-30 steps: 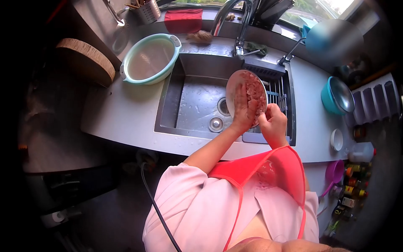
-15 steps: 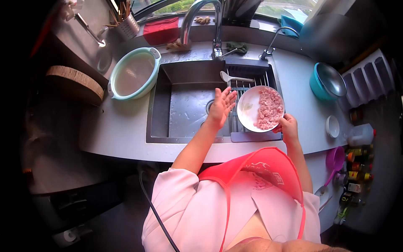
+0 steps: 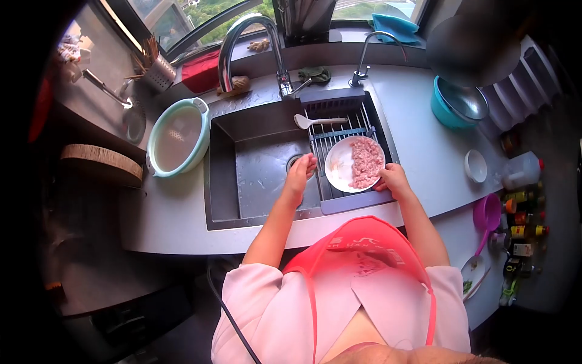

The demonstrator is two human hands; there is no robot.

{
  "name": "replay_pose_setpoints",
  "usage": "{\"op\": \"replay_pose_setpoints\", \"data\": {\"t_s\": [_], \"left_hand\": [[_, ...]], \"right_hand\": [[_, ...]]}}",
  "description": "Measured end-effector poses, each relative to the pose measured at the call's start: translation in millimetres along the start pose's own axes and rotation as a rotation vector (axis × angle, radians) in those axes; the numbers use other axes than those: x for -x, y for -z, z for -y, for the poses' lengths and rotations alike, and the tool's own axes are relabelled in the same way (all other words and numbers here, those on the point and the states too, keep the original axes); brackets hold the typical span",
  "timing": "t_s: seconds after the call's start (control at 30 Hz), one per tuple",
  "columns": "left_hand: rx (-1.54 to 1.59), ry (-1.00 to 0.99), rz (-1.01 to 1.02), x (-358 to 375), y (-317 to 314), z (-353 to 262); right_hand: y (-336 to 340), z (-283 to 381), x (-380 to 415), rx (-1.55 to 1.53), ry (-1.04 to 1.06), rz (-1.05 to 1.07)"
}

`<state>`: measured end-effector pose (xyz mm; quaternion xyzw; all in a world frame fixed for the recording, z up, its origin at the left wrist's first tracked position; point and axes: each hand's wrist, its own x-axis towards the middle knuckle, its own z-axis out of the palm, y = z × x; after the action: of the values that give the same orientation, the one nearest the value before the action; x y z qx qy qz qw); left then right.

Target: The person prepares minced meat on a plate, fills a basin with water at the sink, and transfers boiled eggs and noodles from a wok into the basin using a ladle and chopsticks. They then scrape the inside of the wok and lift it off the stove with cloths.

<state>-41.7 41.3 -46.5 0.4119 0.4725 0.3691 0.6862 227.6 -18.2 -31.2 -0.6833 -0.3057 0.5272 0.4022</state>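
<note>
A white plate (image 3: 337,173) with pink minced meat (image 3: 367,162) heaped on its right half is over the drying rack (image 3: 324,142) on the sink's right side. My right hand (image 3: 395,181) grips the plate's lower right rim, thumb above and fingers beneath. Just left of the plate, over the sink, my left hand (image 3: 299,176) holds nothing; its fingers point up, slightly bent and loosely together. Behind the plate, a white spoon-like utensil (image 3: 321,121) rests across the rack. Whether the plate touches the rack is hidden.
The steel sink (image 3: 260,159) has a tall faucet (image 3: 276,54) behind it. A pale green basin (image 3: 200,141) stands left. To the right are a teal bowl (image 3: 445,112), a small white bowl (image 3: 476,167), a purple ladle (image 3: 485,215) and several bottles (image 3: 526,231).
My left hand has lowered slightly, and its spread fingers have come closer together. My right hand still holds the plate, which sits a little lower over the rack. The camera view has shifted.
</note>
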Motion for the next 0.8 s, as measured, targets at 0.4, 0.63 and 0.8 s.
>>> {"op": "replay_pose_setpoints", "data": {"t_s": [0.4, 0.63, 0.8], "left_hand": [[-0.149, -0.114, -0.062, -5, 1, 16], [-0.253, -0.057, -0.080, -7, 18, 7], [-0.410, -0.019, -0.054, -13, 32, -11]], "right_hand": [[1, 24, -3, 0.529, -0.089, -0.029], [1, 20, -3, 0.822, -0.052, -0.075], [9, 25, 3, 0.993, 0.113, -0.143]]}}
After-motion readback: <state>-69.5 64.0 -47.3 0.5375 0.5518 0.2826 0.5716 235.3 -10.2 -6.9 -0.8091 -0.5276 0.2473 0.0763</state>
